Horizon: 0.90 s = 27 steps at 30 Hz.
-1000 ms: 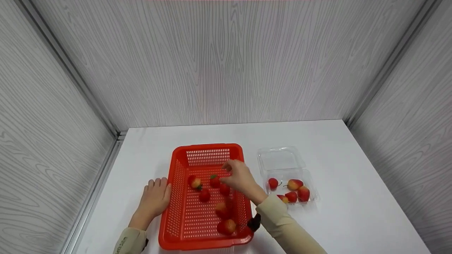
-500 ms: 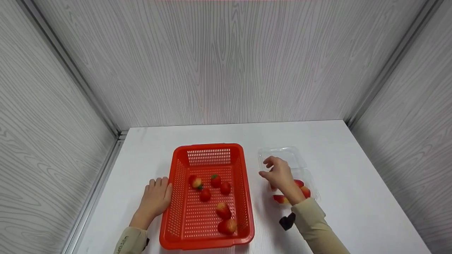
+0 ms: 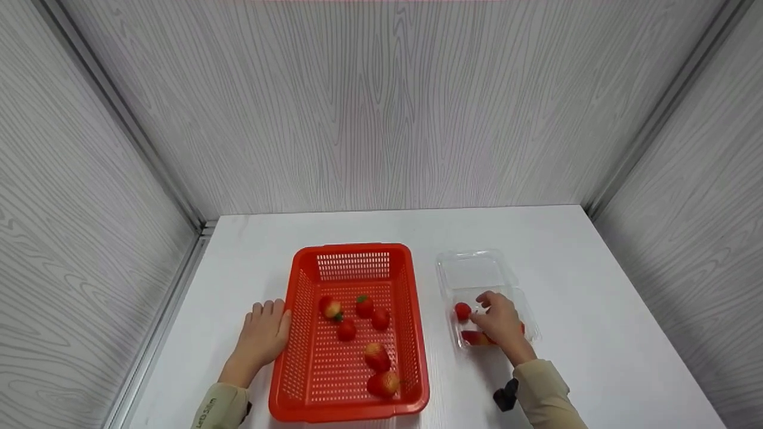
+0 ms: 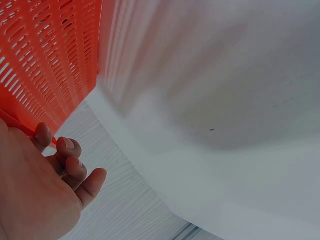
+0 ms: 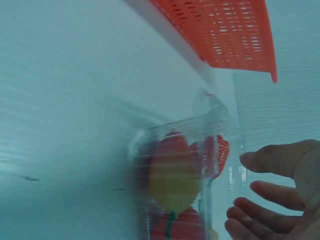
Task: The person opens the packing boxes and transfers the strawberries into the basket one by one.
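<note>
Plastic fruit box [image 3: 464, 295] beneath spread right hand [image 3: 499, 319]; relaxed left hand [image 3: 260, 335] against red basket [image 3: 335, 366].

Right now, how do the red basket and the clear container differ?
The red basket is slotted and opaque; the clear container is see-through. The basket is larger; the container is smaller and has an open lid. The left hand is at the basket's side, while the right hand is over the container. Both hold reddish fruit on the white table.
</note>
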Each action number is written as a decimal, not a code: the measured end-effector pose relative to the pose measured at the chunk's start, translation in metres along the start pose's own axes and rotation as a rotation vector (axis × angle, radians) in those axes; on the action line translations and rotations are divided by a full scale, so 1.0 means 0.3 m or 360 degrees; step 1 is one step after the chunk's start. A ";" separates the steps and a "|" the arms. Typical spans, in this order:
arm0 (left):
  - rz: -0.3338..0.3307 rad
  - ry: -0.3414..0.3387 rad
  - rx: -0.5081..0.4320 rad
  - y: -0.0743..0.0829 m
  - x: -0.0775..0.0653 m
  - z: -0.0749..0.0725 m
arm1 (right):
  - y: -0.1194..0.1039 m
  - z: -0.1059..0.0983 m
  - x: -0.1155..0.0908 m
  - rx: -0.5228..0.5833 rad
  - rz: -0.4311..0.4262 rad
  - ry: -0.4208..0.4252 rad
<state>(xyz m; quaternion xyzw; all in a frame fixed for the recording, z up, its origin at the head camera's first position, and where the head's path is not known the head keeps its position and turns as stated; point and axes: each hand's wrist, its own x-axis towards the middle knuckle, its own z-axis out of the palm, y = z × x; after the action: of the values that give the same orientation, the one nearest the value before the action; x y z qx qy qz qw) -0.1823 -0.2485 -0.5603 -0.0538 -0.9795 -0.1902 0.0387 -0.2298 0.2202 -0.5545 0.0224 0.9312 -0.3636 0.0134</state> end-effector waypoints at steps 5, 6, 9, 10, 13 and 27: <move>0.0011 0.0027 0.0007 0.002 0.000 -0.002 | 0.030 0.043 -0.012 -0.0022 0.0038 0.0010; 0.0013 0.0033 0.0008 0.001 0.000 -0.002 | 0.031 0.051 -0.014 -0.0013 0.0055 0.0009; 0.0021 0.0045 0.0004 0.001 -0.001 -0.003 | 0.029 0.074 -0.022 0.0034 0.0108 0.0010; 0.0022 0.0046 0.0002 0.000 -0.001 -0.003 | 0.028 0.081 -0.024 0.0052 0.0122 0.0014; 0.0020 0.0042 -0.0005 0.001 -0.001 -0.004 | 0.021 0.102 -0.033 0.0095 0.0157 0.0036; 0.0017 0.0012 -0.0008 0.007 -0.006 -0.014 | -0.059 0.201 -0.054 0.0096 0.0253 0.0190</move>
<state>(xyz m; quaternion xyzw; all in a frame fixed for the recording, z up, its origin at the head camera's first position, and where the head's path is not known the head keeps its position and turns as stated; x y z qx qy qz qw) -0.1800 -0.2483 -0.5558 -0.0585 -0.9786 -0.1925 0.0433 -0.2141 0.1658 -0.5861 0.1182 0.9142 -0.3873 -0.0142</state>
